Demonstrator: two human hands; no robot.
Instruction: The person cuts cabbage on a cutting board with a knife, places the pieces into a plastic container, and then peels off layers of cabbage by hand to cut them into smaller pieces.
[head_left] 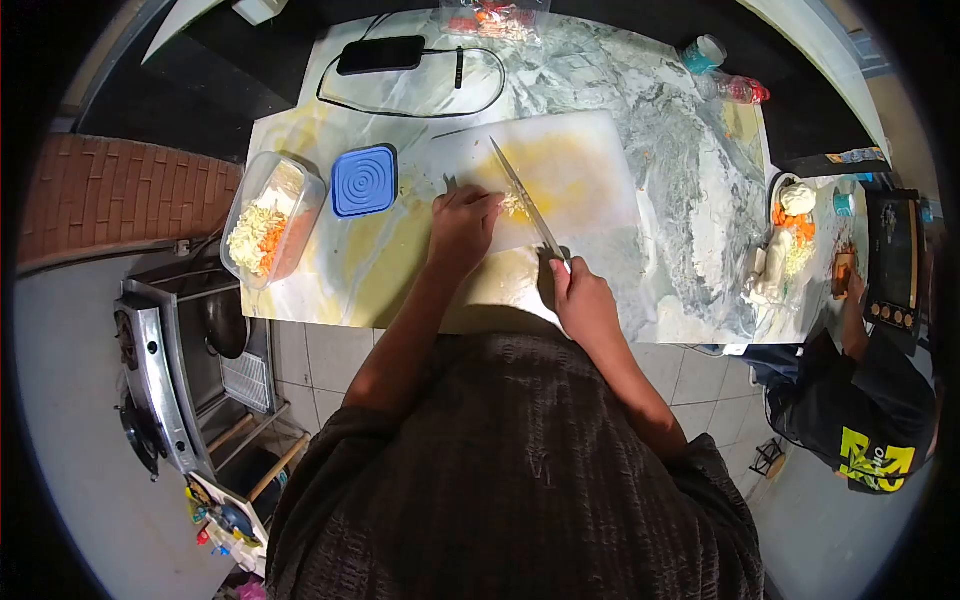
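My right hand (pixel 585 298) is wrapped round the handle of a kitchen knife (pixel 528 200), whose long blade points up and left across the white cutting board (pixel 600 150). Beside the blade lies a small heap of finely chopped pale pieces (pixel 514 202); their kind is too small to tell. My left hand (pixel 466 222) rests at the board's left side, its fingers bent together against the heap. Whatever is between those fingertips is hidden. A yellow stain spreads over the board.
A clear plastic container (pixel 310 225) of shredded vegetables and a blue lid (pixel 364 183) are to the left. Behind lie a phone (pixel 381 55) with a cable and a bag of food (pixel 500 22). At right, another person (pixel 865 400) works beside more vegetables (pixel 795 225).
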